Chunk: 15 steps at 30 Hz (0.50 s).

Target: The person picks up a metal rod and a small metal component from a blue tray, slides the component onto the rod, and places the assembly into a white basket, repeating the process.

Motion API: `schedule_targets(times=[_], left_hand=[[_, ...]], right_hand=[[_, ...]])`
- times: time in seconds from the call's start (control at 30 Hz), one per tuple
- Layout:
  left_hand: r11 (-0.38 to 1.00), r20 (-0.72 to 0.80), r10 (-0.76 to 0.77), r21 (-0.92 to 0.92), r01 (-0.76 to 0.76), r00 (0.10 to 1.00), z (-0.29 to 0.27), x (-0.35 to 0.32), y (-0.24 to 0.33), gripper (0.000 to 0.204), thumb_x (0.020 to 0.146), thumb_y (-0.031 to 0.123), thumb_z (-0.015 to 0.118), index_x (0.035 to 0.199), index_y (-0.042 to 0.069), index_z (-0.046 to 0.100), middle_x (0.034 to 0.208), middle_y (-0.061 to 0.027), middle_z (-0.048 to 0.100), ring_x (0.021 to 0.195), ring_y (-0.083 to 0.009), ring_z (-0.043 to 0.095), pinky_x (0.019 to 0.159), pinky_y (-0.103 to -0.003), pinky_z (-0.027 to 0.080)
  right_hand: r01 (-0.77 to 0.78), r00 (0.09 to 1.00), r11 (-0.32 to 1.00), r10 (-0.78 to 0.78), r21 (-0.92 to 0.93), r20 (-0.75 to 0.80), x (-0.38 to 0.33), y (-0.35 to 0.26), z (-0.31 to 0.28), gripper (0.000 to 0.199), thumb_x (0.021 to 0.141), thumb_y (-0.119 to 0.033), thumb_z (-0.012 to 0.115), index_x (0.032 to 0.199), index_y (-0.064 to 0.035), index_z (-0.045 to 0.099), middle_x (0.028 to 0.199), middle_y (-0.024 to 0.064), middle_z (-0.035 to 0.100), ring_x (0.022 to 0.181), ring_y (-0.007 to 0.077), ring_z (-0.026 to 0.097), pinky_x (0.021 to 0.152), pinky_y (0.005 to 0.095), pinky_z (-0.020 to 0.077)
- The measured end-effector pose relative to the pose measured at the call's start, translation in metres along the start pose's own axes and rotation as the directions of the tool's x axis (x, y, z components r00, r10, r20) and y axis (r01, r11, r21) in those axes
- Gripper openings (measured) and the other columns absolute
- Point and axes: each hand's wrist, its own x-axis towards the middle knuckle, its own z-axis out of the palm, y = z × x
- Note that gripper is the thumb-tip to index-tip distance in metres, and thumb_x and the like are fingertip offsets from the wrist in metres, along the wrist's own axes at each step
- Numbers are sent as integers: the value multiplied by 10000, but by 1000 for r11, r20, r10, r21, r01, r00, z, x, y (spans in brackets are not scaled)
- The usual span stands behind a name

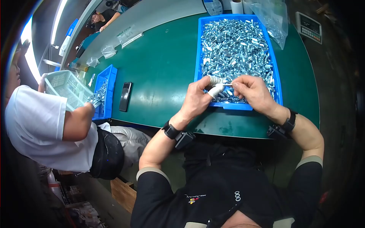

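Note:
Both my hands meet over the near end of a blue tray [279,76] heaped with small shiny metal parts [235,45]. White wraps cover the thumb and a finger of my left hand [197,95]. Those fingers are closed around something small that I cannot make out. My right hand [253,91] pinches a thin, pale rod [227,84] between thumb and forefinger. The rod's other end reaches to the wrapped fingertips of the left hand.
On the green table [163,68], a black phone [126,96] lies left. Beyond it, a co-worker tilts a pale basket [66,87] by a smaller blue tray [110,89] of metal parts. Plastic bags [272,19] and a scale [308,27] are at far right.

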Motion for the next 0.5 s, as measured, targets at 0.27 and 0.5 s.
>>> schedule_targets(times=[0.27, 0.5], left_hand=[[995, -45, 103, -5, -104, 994, -2, -1, 5, 214, 901, 105, 779, 1073, -9, 722, 987, -113, 762, 884, -172, 726, 780, -304, 569], [989, -17, 145, -11, -145, 989, -4, -3, 1, 221, 893, 130, 786, 1058, -4, 727, 911, -131, 737, 825, -215, 731, 724, -322, 573]], right_hand=[[-31, 999, 989, 29, -143, -19, -4, -19, 5, 251, 1039, -188, 596, 905, 2, 691, 698, 20, 650, 620, 71, 568, 578, 230, 459], [-78, 997, 980, 75, -184, -20, -6, -20, 5, 278, 1048, -167, 563, 872, 13, 681, 673, 25, 634, 599, 73, 558, 565, 225, 438]])
